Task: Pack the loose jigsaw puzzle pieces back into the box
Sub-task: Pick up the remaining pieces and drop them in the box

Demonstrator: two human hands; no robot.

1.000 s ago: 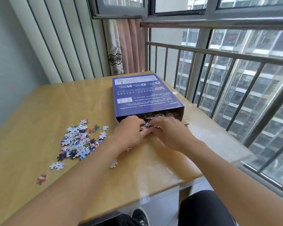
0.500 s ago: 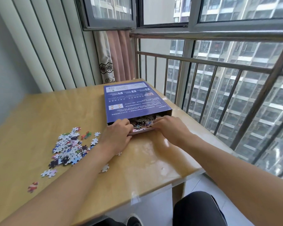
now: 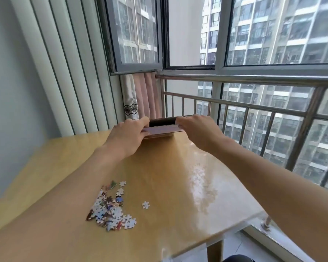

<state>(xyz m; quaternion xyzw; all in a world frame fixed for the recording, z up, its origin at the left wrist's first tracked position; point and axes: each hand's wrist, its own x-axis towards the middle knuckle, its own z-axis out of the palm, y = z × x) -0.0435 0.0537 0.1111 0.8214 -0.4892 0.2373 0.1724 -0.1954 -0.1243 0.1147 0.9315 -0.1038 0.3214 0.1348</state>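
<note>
Wooden table (image 3: 178, 176) by a barred window, box (image 3: 162, 127) raised at its far edge, gripped at each end by left hand (image 3: 126, 137) and right hand (image 3: 199, 131); puzzle pieces (image 3: 110, 208) heaped near left, likely light, easily scattered, best scooped together.

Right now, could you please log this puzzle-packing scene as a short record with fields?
box: raised off the table, open end toward the camera
left hand: grips the box's left end
right hand: grips the box's right end
loose pieces: pile lying on the table, near left
stray piece: alone, right of the pile
table: wooden, glossy top
task state: pieces not yet all packed
</note>
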